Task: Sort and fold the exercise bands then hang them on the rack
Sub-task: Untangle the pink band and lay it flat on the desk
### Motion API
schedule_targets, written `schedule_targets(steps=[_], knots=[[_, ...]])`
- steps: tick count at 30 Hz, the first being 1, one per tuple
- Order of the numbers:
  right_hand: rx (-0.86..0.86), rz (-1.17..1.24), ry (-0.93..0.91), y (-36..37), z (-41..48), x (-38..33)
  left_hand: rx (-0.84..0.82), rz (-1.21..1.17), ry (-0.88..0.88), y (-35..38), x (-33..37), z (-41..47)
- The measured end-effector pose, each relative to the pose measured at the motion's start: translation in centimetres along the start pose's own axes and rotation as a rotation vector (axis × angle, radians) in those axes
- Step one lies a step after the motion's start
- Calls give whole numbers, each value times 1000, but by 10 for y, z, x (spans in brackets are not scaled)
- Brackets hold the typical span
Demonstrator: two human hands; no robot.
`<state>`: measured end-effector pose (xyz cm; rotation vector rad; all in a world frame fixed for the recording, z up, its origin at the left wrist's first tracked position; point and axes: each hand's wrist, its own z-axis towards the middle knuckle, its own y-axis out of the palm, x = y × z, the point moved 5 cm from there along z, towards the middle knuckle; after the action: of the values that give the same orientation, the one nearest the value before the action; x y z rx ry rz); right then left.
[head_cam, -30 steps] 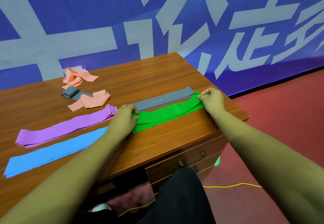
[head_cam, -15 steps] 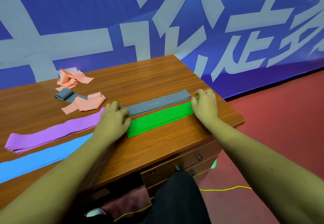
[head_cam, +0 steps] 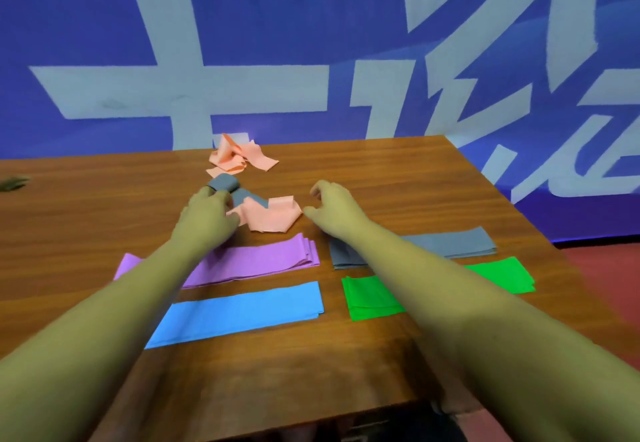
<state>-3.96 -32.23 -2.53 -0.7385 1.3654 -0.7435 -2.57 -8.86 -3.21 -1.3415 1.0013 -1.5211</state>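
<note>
Four folded exercise bands lie flat in two pairs on the wooden desk (head_cam: pixel 398 178). The purple band (head_cam: pixel 242 263) lies at 9 o'clock from the folded grey band (head_cam: pixel 457 242). The blue band (head_cam: pixel 242 313) is at 6 o'clock from the purple one, and the green band (head_cam: pixel 370 298) is at 6 o'clock from the folded grey one.

At 12 o'clock from the purple band sits an unsorted tangle. Here a loose grey band (head_cam: pixel 225 183), curled into a loop at its far end, runs across a crumpled peach band (head_cam: pixel 273 218). A second crumpled peach band (head_cam: pixel 239 157) lies farther off at 12 o'clock, near the desk's far edge, in front of the blue banner (head_cam: pixel 104 43).

The left hand (head_cam: pixel 207 216) rests on the tangle with its fingers bent toward the grey loop. Blur hides whether they pinch it. The right hand (head_cam: pixel 332 209) hovers at 3 o'clock from the near peach band, just beside it, with its fingers loosely curled and apart, holding nothing. The right forearm crosses above the folded grey and green bands.
</note>
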Motion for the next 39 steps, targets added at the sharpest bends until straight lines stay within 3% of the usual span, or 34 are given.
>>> schedule_targets(steps=[7, 11, 15, 21, 26, 32, 37, 39], knots=[[-113, -49, 56, 49, 57, -19, -124, -38, -55, 32, -29, 36], [8, -19, 84, 56, 66, -9, -63, -24, 43, 33, -28, 44], [112, 172, 51, 34, 63, -14, -38, -96, -5, 26, -34, 43], [302, 386, 20, -28, 56, -27, 135, -435, -86, -26, -28, 32], [423, 464, 14, -65, 32, -37, 282, -750, 6, -83, 17, 8], [291, 278, -52, -92, -6, -49, 243, -936, 215, -144, 81, -30], [113, 251, -127, -117, -52, -49, 27, -1139, 336, -165, 129, -67], [91, 385, -143, -131, -72, -52, -71, -1200, 388, -168, 147, -82]])
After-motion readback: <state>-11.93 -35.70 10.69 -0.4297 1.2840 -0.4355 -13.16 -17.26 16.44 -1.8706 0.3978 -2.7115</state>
